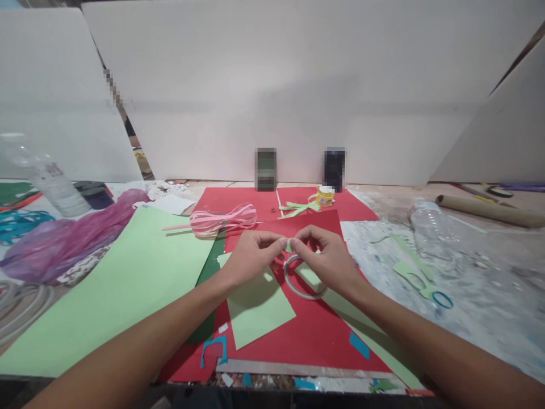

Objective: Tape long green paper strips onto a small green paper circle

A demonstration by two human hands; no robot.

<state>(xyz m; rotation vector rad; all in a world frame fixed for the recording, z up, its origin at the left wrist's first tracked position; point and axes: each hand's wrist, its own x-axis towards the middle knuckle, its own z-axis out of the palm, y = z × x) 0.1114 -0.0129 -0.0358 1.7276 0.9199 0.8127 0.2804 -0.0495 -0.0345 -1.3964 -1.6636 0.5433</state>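
Observation:
My left hand (pixel 252 255) and my right hand (pixel 327 261) meet over the middle of the table, thumbs and forefingers pinched together. Between the fingertips is a small piece of light green paper (pixel 289 246), mostly hidden by the fingers. A pale ring (pixel 304 296) is seen just below my right hand; whether it is held or lies on the paper, I cannot tell. Under both hands are a light green paper sheet (pixel 259 312) and red paper (pixel 315 346). Pink looped strips (pixel 223 218) lie beyond my left hand.
A yellow-labelled jar (pixel 325 197) and light green strips (pixel 300 209) are at the back. Left are a large green sheet (pixel 123 267), a pink plastic bag (pixel 72 238) and a bottle (pixel 55 182). Right are another bottle (pixel 432 224), green scraps (pixel 415 278) and a cardboard tube (pixel 489 211).

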